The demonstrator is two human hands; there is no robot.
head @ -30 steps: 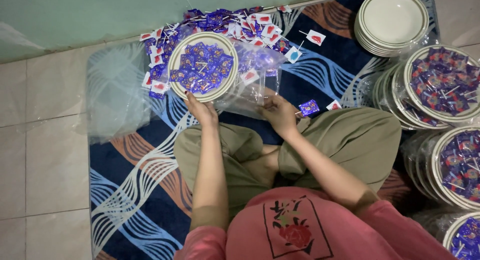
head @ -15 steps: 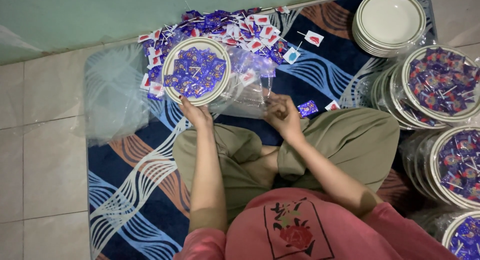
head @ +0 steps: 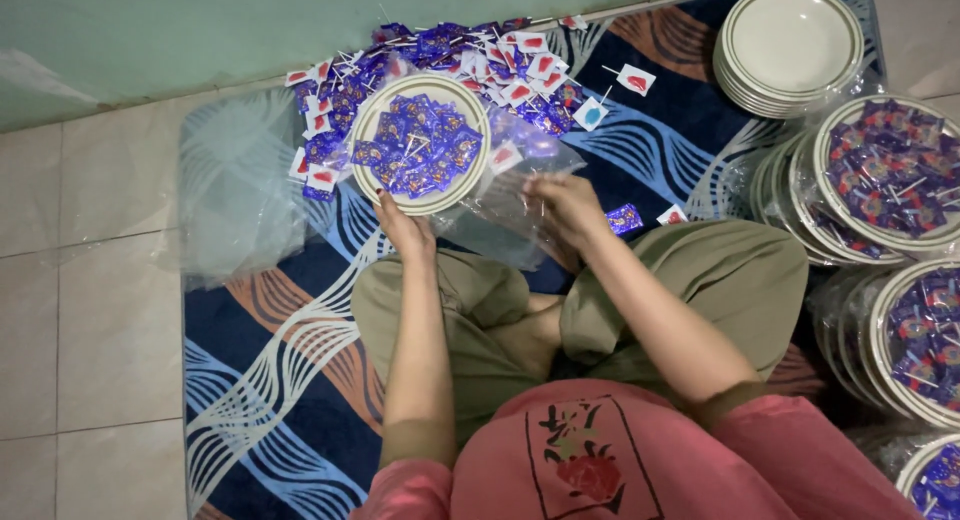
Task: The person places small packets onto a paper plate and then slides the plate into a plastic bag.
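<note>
The left hand (head: pixel 405 230) has its grip clamped on the near rim of a cream plate (head: pixel 372 128) heaped with blue-wrapped lollipops (head: pixel 418 145). The plate sits toward the far edge of the patterned rug (head: pixel 290 320), partly inside a clear plastic bag (head: pixel 520 195). The right hand (head: pixel 565 205) pinches the bag's loose mouth just beside the plate; its fingertips are buried in the crinkled film, so how many fingers close on it is hard to make out.

Behind the plate, a loose pile of red-and-white and blue sweets (head: pixel 500 65) runs along the rug's far edge, with the plate covering part of it. At the rug's far right corner stands a stack of empty plates (head: pixel 790 45). Along the right edge sit bagged, filled plates (head: pixel 885 175), several cut off by the frame. More clear bags (head: pixel 235 195) lie at the left edge, barely distinguishable from the tiled floor (head: pixel 90 320).
</note>
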